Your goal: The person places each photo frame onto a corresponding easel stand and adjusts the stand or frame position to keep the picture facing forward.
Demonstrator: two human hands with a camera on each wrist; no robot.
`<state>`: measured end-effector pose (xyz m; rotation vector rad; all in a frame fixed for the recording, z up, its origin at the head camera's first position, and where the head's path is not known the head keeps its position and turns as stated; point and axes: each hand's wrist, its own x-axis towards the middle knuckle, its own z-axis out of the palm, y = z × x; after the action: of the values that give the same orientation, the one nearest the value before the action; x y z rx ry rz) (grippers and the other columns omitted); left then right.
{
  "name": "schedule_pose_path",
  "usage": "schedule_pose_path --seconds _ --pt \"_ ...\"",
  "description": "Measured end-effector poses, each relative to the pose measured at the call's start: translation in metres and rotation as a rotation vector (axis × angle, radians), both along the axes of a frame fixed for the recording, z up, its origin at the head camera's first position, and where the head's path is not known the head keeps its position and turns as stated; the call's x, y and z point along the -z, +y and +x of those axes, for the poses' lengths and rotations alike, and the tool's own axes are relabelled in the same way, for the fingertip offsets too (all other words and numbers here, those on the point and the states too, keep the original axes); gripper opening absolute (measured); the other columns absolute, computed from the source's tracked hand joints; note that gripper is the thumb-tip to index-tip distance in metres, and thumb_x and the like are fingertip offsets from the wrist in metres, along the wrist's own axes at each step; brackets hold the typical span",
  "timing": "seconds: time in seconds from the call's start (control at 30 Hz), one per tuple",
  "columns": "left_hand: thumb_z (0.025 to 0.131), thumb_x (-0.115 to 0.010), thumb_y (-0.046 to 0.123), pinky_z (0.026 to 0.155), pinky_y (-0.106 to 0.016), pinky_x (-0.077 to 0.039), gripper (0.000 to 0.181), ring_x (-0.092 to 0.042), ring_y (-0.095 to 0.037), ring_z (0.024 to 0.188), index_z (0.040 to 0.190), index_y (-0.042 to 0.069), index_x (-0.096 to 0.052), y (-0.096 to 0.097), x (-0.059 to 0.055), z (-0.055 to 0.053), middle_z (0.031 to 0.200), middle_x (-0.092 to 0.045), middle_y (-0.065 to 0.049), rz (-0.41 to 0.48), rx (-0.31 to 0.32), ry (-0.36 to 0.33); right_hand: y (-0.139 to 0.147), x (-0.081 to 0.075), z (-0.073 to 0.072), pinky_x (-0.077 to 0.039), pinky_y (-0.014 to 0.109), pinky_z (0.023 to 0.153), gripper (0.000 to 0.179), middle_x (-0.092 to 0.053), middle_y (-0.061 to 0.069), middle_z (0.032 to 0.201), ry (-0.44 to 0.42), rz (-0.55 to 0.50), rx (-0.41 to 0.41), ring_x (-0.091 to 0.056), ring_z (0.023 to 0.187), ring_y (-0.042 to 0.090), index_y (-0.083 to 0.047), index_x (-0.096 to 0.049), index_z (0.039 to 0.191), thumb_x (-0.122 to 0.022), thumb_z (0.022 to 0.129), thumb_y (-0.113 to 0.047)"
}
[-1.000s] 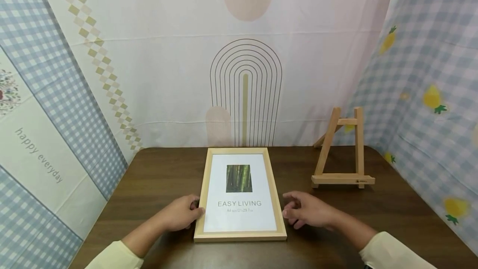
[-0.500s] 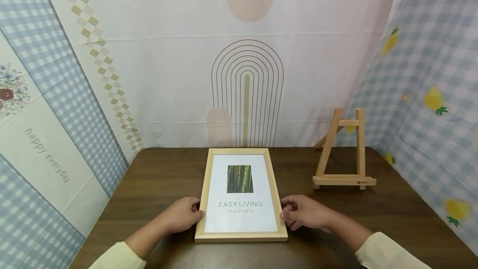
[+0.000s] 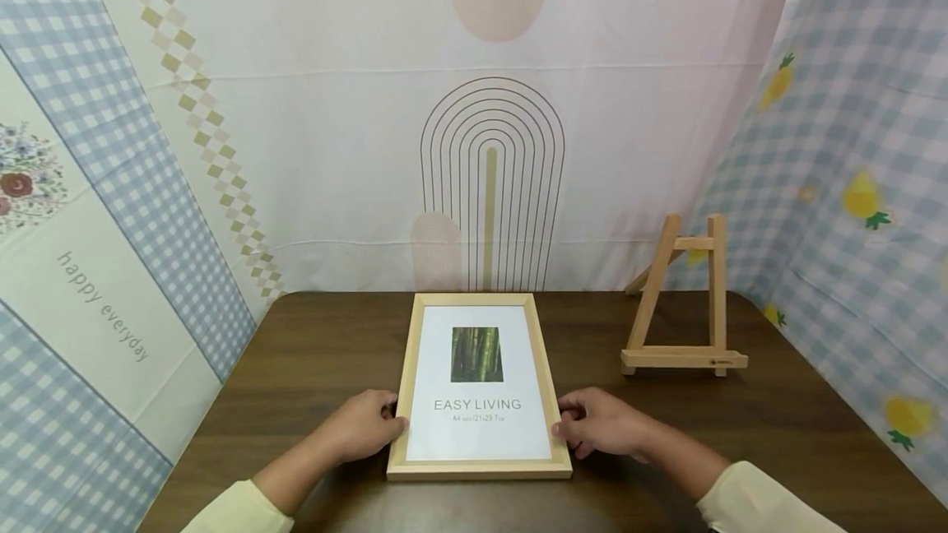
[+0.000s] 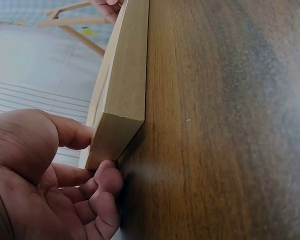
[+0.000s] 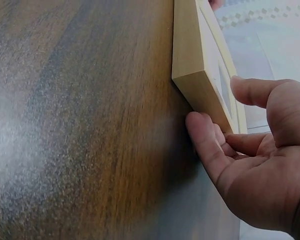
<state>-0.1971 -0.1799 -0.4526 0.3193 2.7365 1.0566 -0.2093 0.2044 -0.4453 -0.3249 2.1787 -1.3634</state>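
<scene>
A light wooden picture frame [image 3: 481,393] lies flat on the dark table, its white insert printed with a bamboo photo and "EASY LIVING". My left hand [image 3: 363,426] grips its left side near the front, thumb on the top edge and fingers curled low against the side. On the opposite side, my right hand [image 3: 607,422] holds the frame the same way. In the left wrist view, fingertips [image 4: 110,177] sit by the bottom of the frame's side [image 4: 127,70]. The right wrist view has the thumb [image 5: 250,91] over the frame's face and the other fingers below its edge.
A small wooden easel [image 3: 674,356] stands at the back right of the brown wooden table [image 3: 311,352]. Behind the table hangs a pale curtain [image 3: 333,146] with arch patterns. Blue checked cloths flank the left and right.
My right hand has come left from beside the frame and closed on its right edge. The left hand keeps its hold, and the frame stays in place while the view shifts slightly.
</scene>
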Motion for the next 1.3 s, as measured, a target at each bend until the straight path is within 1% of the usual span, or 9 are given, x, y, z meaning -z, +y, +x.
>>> schedule_pose_path --seconds 0.13,0.27,0.53,0.67,0.8,0.9,1.0,1.13,1.3 --pt "0.092 -0.071 0.016 0.053 -0.03 -0.039 0.022 -0.048 -0.016 0.058 0.111 0.004 -0.073 0.001 0.0 0.001 0.068 -0.054 0.0 0.001 -0.02 -0.011 -0.001 0.003 0.002 -0.06 0.042 0.068 0.034 -0.058 0.012 0.094 0.034 0.001 0.009 -0.061 0.083 0.023 0.01 -0.062 0.12 -0.072 0.094 -0.01" --pt "0.093 -0.071 0.018 0.054 -0.032 -0.042 0.038 -0.05 -0.017 0.061 0.127 0.0 -0.07 0.001 -0.001 0.002 0.073 -0.058 -0.001 -0.006 -0.045 -0.037 -0.002 0.006 0.003 -0.06 0.044 0.067 0.036 -0.057 0.012 0.096 0.053 0.004 0.04 -0.061 0.083 0.023 0.01 -0.064 0.121 -0.074 0.092 -0.01" --pt "0.094 -0.07 0.018 0.058 -0.032 -0.044 0.045 -0.051 -0.018 0.065 0.132 -0.005 -0.065 0.001 -0.004 0.005 0.087 -0.065 -0.002 0.021 -0.033 -0.031 -0.005 0.007 0.005 -0.061 0.043 0.071 0.049 -0.058 0.015 0.101 0.038 -0.001 0.088 -0.066 0.087 0.025 0.015 -0.06 0.129 -0.076 0.09 -0.01" --pt "0.095 -0.07 0.017 0.05 -0.031 -0.042 0.052 -0.05 -0.017 0.056 0.139 -0.009 -0.057 0.0 -0.008 0.007 0.077 -0.063 -0.007 0.111 -0.026 -0.104 -0.005 0.002 0.004 -0.061 0.044 0.073 0.059 -0.058 0.018 0.105 -0.001 -0.01 0.125 -0.067 0.092 0.027 0.018 -0.053 0.135 -0.076 0.089 -0.011" --pt "0.097 -0.069 0.018 0.045 -0.03 -0.044 0.056 -0.052 -0.018 0.052 0.145 -0.006 -0.052 0.0 -0.013 0.008 0.065 -0.059 -0.01 0.177 -0.047 -0.193 -0.005 -0.004 0.003 -0.061 0.047 0.074 0.063 -0.06 0.02 0.11 -0.059 -0.043 0.157 -0.068 0.096 0.031 0.02 -0.049 0.138 -0.076 0.09 -0.011" --pt "0.097 -0.067 0.017 0.049 -0.034 -0.051 0.06 -0.06 -0.021 0.059 0.148 -0.007 -0.047 0.0 -0.013 0.007 0.069 -0.063 -0.01 0.221 -0.06 -0.24 -0.003 -0.007 0.003 -0.061 0.049 0.075 0.063 -0.063 0.02 0.113 -0.099 -0.086 0.16 -0.068 0.098 0.034 0.02 -0.046 0.139 -0.074 0.092 -0.01" --pt "0.098 -0.064 0.013 0.054 -0.038 -0.058 0.064 -0.067 -0.024 0.066 0.151 -0.011 -0.038 -0.001 -0.012 0.006 0.074 -0.067 -0.013 0.311 -0.066 -0.304 -0.001 -0.009 0.003 -0.06 0.051 0.078 0.065 -0.064 0.02 0.116 -0.133 -0.134 0.145 -0.068 0.101 0.035 0.02 -0.041 0.142 -0.072 0.093 -0.009" --pt "0.097 -0.06 0.008 0.058 -0.043 -0.06 0.069 -0.071 -0.03 0.073 0.154 -0.014 -0.027 -0.004 -0.01 0.005 0.082 -0.07 -0.019 0.459 -0.065 -0.402 0.004 -0.009 0.003 -0.059 0.051 0.081 0.067 -0.064 0.021 0.121 -0.154 -0.189 0.118 -0.067 0.103 0.034 0.02 -0.036 0.146 -0.069 0.093 -0.006" --pt "0.097 -0.06 0.006 0.064 -0.047 -0.062 0.074 -0.072 -0.036 0.084 0.156 -0.013 -0.02 -0.009 -0.009 0.003 0.098 -0.068 -0.023 0.6 -0.048 -0.492 0.011 -0.008 0.001 -0.059 0.05 0.081 0.068 -0.062 0.022 0.126 -0.178 -0.244 0.11 -0.067 0.102 0.033 0.019 -0.032 0.148 -0.066 0.092 0.001"
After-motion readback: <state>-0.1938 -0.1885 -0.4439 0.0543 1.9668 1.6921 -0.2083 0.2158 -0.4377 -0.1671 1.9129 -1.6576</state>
